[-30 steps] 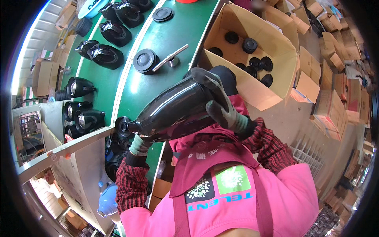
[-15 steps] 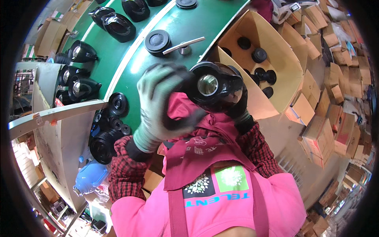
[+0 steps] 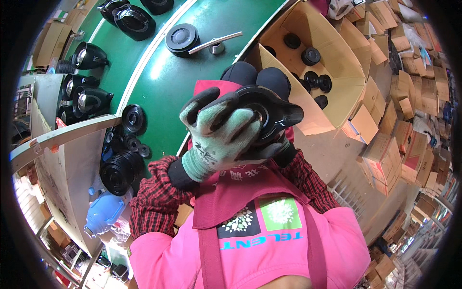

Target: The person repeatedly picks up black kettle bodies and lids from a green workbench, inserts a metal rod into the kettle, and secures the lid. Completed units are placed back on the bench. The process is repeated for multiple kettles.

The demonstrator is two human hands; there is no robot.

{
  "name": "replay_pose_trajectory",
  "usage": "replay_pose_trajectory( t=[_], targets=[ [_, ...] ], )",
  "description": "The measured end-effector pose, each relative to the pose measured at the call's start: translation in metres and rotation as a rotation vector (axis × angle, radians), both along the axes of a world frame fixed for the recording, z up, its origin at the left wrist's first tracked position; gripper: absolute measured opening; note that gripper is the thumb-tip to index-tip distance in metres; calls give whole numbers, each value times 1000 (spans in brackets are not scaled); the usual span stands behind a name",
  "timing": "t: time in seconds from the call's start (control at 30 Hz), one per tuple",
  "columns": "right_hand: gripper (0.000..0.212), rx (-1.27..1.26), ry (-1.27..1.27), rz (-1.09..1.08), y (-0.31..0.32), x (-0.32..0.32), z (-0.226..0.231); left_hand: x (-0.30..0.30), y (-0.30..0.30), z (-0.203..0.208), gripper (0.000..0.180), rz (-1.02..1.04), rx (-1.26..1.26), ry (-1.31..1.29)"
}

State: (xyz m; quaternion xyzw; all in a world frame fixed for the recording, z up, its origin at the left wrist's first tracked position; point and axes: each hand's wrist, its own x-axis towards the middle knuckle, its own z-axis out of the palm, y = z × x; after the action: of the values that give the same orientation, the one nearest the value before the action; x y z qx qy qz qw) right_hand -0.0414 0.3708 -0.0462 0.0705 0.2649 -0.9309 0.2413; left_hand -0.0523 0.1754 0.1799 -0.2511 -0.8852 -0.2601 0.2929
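While the person sits beside a green desk (image 3: pixel 163 96), a glossy black jug (image 3: pixel 281 113) is up in front of the maroon apron (image 3: pixel 245 197), tilted, its spout pointing right and its round mouth turned toward the left hand (image 3: pixel 220 132). That hand, in a pale green and black glove, has its fingers bent over the mouth; whether they pinch anything there cannot be told, since the glove covers it. The right hand (image 3: pixel 275 148) is partly hidden beneath the jug, its fingers clamped on the underside.

On the desk, a stack of round black lids (image 3: pixel 182 38) lies just beside a small metal tool (image 3: pixel 217 47) with a long crossbar. More black jugs (image 3: pixel 91 101) rest near the left edge. Right of the knees, an open cardboard box (image 3: pixel 308 115) holds loose round black parts (image 3: pixel 311 56).
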Motion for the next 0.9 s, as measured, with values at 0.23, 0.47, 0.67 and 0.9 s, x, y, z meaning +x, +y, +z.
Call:
replay_pose_trajectory(
  t=[0.23,0.47,0.67,0.9],
  targets=[
    [59,72,-97,-9,8,5,28,9,9,-4,53,75,2,-122],
    [61,237,-82,-79,33,-11,54,16,3,-26,55,-135,120,-105],
    [65,767,482,-23,108,-90,146,43,-56,-88,73,-355,11,-626],
    [54,1117,1022,423,7,-99,114,0,2,-135,116,-177,144,-645]
  ],
)
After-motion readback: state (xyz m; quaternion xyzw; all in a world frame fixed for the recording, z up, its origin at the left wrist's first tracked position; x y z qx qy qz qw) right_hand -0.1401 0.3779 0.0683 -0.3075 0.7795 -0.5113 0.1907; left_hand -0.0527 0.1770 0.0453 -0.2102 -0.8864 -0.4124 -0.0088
